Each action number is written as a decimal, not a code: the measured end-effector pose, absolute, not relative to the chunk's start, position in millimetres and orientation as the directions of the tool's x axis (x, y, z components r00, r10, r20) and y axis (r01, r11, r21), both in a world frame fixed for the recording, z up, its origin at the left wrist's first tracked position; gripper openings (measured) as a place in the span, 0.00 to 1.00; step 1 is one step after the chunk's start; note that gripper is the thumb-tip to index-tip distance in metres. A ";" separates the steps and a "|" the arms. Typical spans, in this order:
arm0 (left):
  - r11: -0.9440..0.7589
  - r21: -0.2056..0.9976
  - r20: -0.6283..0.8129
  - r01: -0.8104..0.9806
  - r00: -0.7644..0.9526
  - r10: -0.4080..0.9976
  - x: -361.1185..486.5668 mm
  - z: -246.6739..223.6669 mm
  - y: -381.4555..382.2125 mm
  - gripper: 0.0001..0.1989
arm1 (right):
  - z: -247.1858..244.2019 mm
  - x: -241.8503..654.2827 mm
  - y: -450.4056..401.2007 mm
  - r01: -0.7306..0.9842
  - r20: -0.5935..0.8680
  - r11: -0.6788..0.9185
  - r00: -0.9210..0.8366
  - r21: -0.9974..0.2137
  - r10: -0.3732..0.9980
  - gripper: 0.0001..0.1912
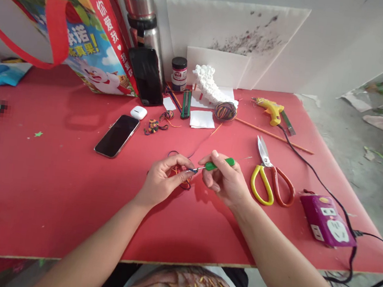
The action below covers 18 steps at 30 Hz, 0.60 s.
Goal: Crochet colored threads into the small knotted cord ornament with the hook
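My right hand [224, 177] grips a crochet hook by its green handle [222, 163], the thin metal shaft pointing left. Its tip meets a small dark piece of yarn work [193, 170] pinched between the thumb and fingers of my left hand [167, 177]. Loose orange and dark yarn [184, 184] hangs beneath and behind my left fingers. From there a strand runs up toward a multicoloured yarn ball [225, 112]. A small crocheted piece in mixed colours [153, 126] lies farther back, left of the hands.
Right of my hands lie scissors [266, 170], a purple power socket [328, 221] and a yellow glue gun [269, 110] with its cord. To the left are a phone [116, 136] and an earbud case [138, 112]. A shopping bag [93, 58] and a steel flask [140, 13] stand behind.
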<state>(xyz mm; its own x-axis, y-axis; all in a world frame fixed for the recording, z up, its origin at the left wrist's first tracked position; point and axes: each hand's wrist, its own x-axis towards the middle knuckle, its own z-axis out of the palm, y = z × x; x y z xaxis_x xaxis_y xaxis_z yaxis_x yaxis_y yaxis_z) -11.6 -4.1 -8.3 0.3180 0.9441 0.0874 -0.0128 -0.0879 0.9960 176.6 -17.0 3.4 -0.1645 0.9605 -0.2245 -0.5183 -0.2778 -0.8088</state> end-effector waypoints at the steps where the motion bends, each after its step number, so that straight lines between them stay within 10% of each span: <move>1: -0.103 0.995 0.098 -0.004 0.320 0.942 -12.0 -7.6 -3.9 0.09 | 3.1 176.8 -17.2 -0.507 -0.221 -0.266 -0.148 -0.820 0.964 0.25; 18: -0.049 0.998 0.039 0.041 0.202 0.979 -4.8 -6.9 -10.6 0.08 | 1.5 166.2 -24.8 -0.428 -0.084 -0.058 0.044 -0.902 0.995 0.23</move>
